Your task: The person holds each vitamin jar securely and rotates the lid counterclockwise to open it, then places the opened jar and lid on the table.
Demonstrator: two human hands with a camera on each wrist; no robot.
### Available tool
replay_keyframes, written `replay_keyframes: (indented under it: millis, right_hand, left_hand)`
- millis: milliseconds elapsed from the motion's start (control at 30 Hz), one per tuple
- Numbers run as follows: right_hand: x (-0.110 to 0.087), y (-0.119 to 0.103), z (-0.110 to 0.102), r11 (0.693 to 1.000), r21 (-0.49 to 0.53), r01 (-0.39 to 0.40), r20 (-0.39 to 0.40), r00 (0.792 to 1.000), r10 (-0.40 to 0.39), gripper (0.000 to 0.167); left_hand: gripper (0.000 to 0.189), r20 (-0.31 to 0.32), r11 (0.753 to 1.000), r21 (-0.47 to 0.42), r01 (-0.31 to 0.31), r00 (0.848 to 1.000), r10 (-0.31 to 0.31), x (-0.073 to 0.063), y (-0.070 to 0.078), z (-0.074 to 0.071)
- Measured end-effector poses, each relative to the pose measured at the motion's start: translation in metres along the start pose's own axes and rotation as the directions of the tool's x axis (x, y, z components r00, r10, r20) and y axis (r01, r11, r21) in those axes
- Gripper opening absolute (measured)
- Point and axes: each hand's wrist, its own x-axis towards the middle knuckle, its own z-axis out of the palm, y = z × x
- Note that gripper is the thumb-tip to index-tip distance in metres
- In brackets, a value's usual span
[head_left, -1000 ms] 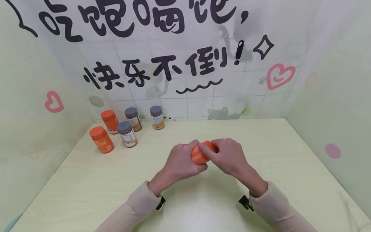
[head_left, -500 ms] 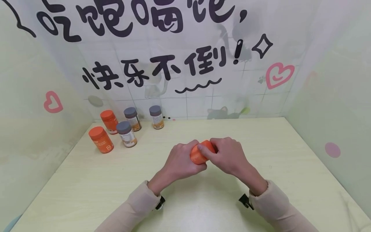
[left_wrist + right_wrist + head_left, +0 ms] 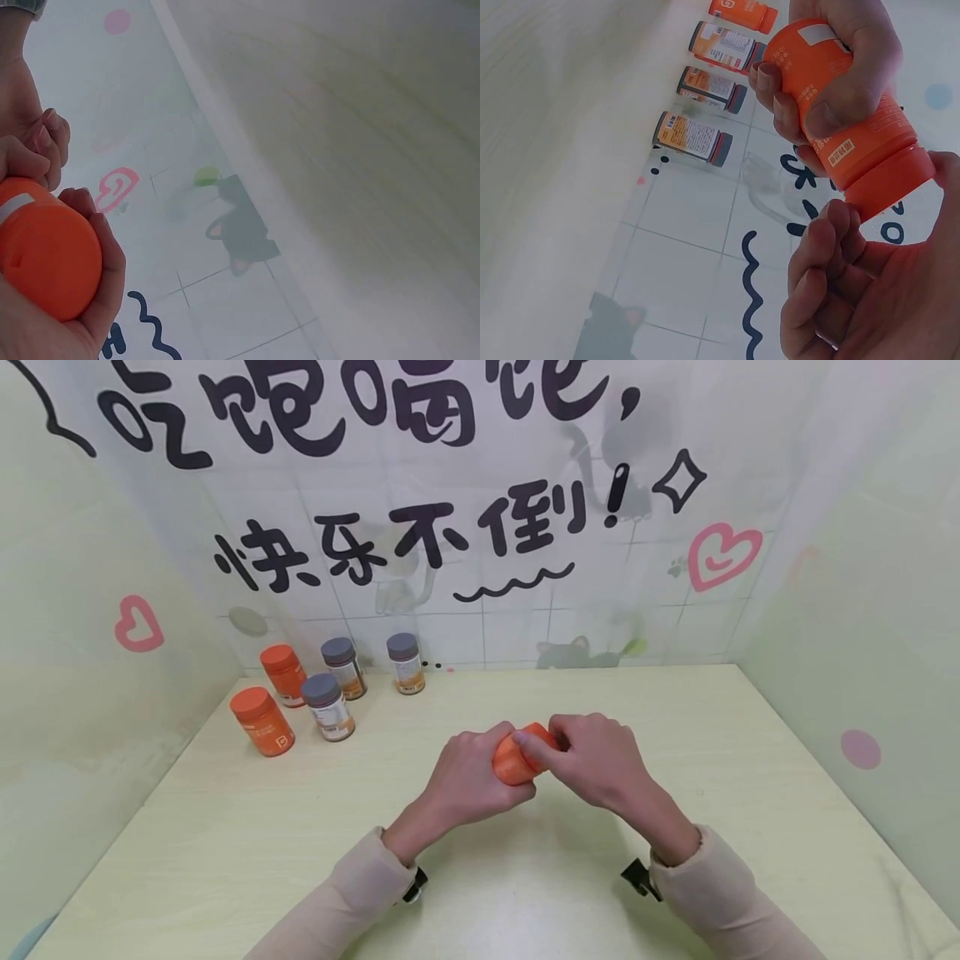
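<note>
An orange bottle [image 3: 513, 765] is held tilted above the table in both hands. My left hand [image 3: 467, 777] grips the bottle's body, with the thumb across its printed side in the right wrist view. At the other end, my right hand [image 3: 600, 764] holds the orange screw lid [image 3: 891, 181] between thumb and fingers. The lid sits on the bottle, and I cannot tell whether it is loose. From the left wrist view the bottle's round base [image 3: 56, 259] shows within the left palm.
At the back left of the pale table [image 3: 262, 852] stand two orange bottles [image 3: 262, 721] [image 3: 284, 675] and three grey-lidded bottles [image 3: 328, 708] [image 3: 345, 668] [image 3: 407, 663]. Printed walls [image 3: 480, 527] enclose the table behind and at both sides.
My right hand and wrist have turned and shifted slightly to the right at the lid. The left hand keeps its hold on the bottle, almost unmoved.
</note>
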Motion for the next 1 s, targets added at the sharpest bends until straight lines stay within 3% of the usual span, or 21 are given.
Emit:
replay_keyframes:
  millis: [433,1000]
  right_hand:
    - [-0.0007,0.0000,-0.0064,0.999,-0.019,0.042,0.040,0.998,-0.041,0.049]
    - [-0.0010,-0.0009,-0.0102,0.997,-0.022,0.067,0.095,0.993,-0.065,0.035]
  left_hand:
    - [0.028,-0.022,1.000,0.015,-0.015,1.000,0.016,0.0004,-0.0004,0.0010]
    - [0.031,0.023,1.000,0.016,0.023,0.999,-0.023,0.0004,-0.0008,-0.0013]
